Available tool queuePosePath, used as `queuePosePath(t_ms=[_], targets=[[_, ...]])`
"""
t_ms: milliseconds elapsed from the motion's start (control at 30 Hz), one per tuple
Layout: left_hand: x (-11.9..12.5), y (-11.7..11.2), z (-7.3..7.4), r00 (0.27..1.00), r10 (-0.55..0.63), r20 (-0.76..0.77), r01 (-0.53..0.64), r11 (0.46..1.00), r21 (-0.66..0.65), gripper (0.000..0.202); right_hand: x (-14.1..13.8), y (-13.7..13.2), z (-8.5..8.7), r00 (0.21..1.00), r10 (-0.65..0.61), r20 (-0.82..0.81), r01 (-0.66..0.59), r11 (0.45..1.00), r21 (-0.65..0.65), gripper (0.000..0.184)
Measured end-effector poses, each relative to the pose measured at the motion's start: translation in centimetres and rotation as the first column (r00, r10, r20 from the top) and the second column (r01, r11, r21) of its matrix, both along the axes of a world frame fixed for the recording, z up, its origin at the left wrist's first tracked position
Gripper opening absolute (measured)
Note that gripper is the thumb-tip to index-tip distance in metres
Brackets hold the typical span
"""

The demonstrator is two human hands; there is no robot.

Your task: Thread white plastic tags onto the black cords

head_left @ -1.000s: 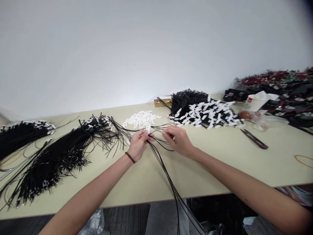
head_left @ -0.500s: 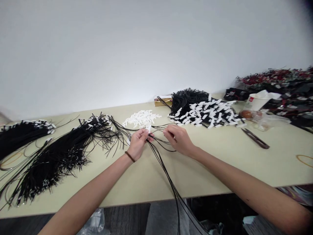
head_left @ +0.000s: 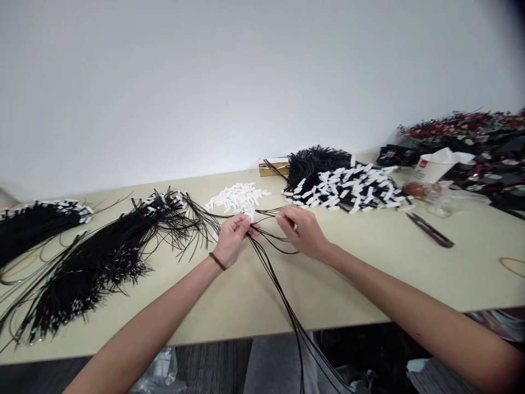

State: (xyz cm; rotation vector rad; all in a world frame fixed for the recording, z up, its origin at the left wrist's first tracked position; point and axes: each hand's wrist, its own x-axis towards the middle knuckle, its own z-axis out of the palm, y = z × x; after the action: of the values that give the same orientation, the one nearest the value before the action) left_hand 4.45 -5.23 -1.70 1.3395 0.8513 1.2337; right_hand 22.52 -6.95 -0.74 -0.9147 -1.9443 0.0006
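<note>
Near the middle of the table, my left hand (head_left: 234, 236) pinches a white connector (head_left: 250, 213) between thumb and fingers. Several black cables (head_left: 279, 284) run from beneath it over the table's front edge. To its right, my right hand (head_left: 301, 229) has its fingers curled around the ends of thin black wires that stretch between the two hands. Exactly which wires it grips is hidden by the fingers. Just behind my left hand lies a heap of loose white connectors (head_left: 233, 197).
Bundles of black cables (head_left: 98, 268) cover the left side. A pile of cables with white connectors (head_left: 353, 189) lies back right, beside a small gold box (head_left: 274, 167). Further right are thread snips (head_left: 430, 230), a paper cup (head_left: 435, 167), a plastic bag (head_left: 445, 202) and a yellow rubber band (head_left: 512, 266).
My right hand has shifted slightly to the right, away from my left hand. My left hand stays in nearly the same place, still on the white connector.
</note>
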Motion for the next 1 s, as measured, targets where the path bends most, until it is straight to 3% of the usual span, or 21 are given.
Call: queuePosePath(t_ms=[267,433,1000], targets=[[0.01,0.01,-0.05,0.999,-0.032,-0.015,0.032,0.999,0.019,0.027,-0.18,0.03,-0.34,0.987,-0.050,0.155,0.026,0.988,0.152,0.017],[0.06,-0.10,-0.08,0.999,-0.049,-0.023,0.050,0.998,0.025,0.027,-0.06,0.05,-0.10,0.985,-0.114,0.133,0.071,0.954,0.292,0.010],[0.31,-0.29,-0.20,0.998,-0.056,0.017,0.057,0.998,-0.031,0.026,-0.15,0.17,-0.10,0.989,-0.014,0.147,-0.021,0.973,0.231,0.013]])
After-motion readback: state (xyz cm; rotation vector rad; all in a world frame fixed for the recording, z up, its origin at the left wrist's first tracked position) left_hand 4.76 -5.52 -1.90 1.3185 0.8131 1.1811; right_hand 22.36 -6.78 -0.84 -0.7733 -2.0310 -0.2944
